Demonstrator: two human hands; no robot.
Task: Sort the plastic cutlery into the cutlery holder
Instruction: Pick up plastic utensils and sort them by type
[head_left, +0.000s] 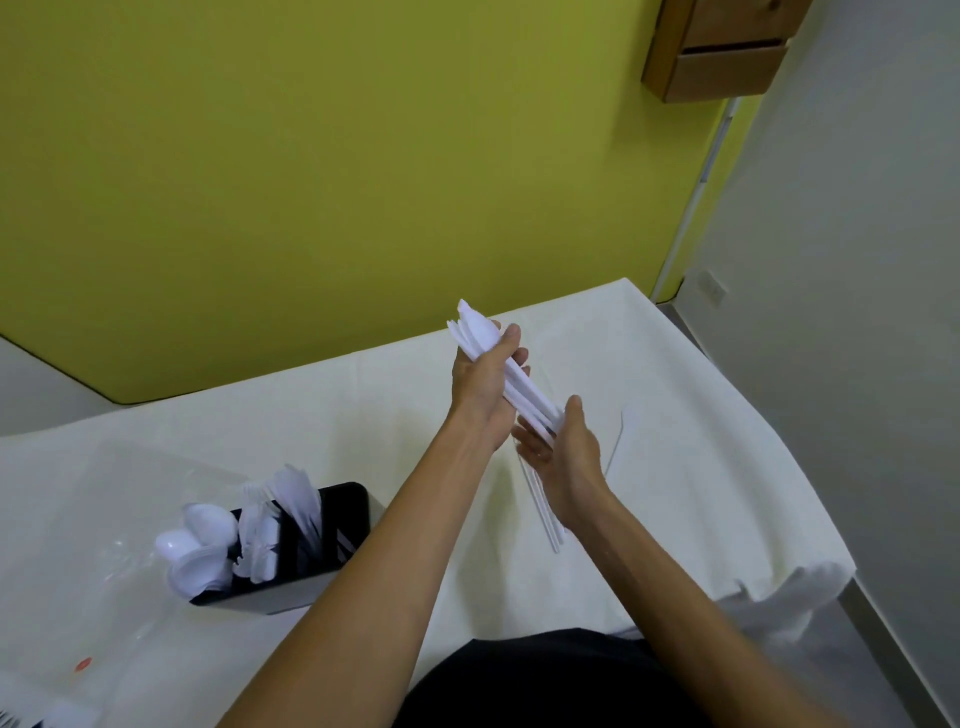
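My left hand (480, 387) grips a bundle of several white plastic knives (480, 332), blades pointing up and away, above the middle of the white table (701, 467). Just below it, my right hand (563, 452) curls its thumb and fingers round the handle ends of the same bundle. The black cutlery holder (332, 525) stands at the front left. White spoons (200, 545), forks (257, 535) and knives (298, 499) stick out of its compartments.
A clear plastic container (615, 441) lies on the table under my hands, hard to make out. Clear plastic wrapping (114, 525) lies left of the holder. The table's right edge drops off near a grey wall. A yellow-green wall stands behind the table.
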